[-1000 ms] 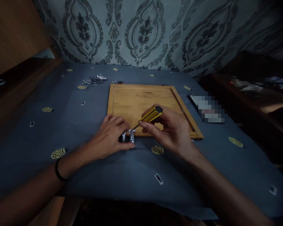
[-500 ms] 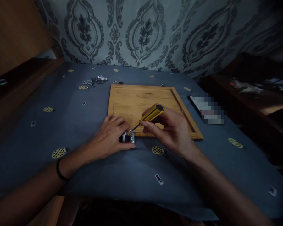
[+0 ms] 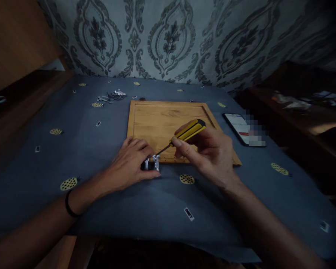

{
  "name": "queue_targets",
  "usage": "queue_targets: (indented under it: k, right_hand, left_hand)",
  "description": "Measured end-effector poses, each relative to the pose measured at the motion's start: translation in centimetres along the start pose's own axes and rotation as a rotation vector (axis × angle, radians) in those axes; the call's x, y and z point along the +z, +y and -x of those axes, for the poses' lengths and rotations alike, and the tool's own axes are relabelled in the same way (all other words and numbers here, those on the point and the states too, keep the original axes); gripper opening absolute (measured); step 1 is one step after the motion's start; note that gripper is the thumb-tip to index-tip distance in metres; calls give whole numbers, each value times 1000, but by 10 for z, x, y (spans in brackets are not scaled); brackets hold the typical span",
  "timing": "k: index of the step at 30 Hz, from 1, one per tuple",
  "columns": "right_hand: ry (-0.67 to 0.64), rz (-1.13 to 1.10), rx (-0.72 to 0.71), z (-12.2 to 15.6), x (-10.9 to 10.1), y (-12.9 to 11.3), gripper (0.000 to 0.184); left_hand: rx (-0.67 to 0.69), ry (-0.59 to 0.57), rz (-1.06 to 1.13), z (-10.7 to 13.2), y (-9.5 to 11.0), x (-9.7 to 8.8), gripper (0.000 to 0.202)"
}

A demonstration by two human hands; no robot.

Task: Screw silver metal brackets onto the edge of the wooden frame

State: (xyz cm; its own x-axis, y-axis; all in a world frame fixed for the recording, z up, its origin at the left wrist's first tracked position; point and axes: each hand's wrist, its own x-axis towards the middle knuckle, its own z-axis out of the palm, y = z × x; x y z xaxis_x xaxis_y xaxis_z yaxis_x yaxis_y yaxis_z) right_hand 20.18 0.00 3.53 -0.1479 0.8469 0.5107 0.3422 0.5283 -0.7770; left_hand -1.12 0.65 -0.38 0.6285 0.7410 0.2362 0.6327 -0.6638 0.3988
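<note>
A wooden framed panel (image 3: 168, 119) lies flat on the blue patterned cloth. At its near left corner sits a small metal hinge (image 3: 152, 163). My left hand (image 3: 130, 162) rests on the cloth with fingers curled against the hinge, pinning it to the panel's edge. My right hand (image 3: 210, 153) grips a yellow-and-black screwdriver (image 3: 184, 133). The tool's shaft slants down to the left and its tip meets the hinge. A black band circles my left wrist.
A heap of loose metal fittings (image 3: 112, 96) lies at the back left of the cloth. A phone (image 3: 242, 129) with a lit screen lies right of the panel. Dark wooden furniture (image 3: 302, 112) flanks the table on the right, patterned wallpaper behind.
My right hand has drawn back to the right and up, so more of the screwdriver's shaft shows. The left hand and hinge have stayed put.
</note>
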Motion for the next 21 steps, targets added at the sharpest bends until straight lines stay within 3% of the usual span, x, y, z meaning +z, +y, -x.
queue_targets:
  k: [13,21]
  right_hand:
    - [-64,77,-36,1,1,9,29]
    - [-180,90,-121,-2,-5,6,28]
  left_hand:
    - [5,25,-4,0,-1,3,38]
    - [9,33,-10,1,-1,4,39]
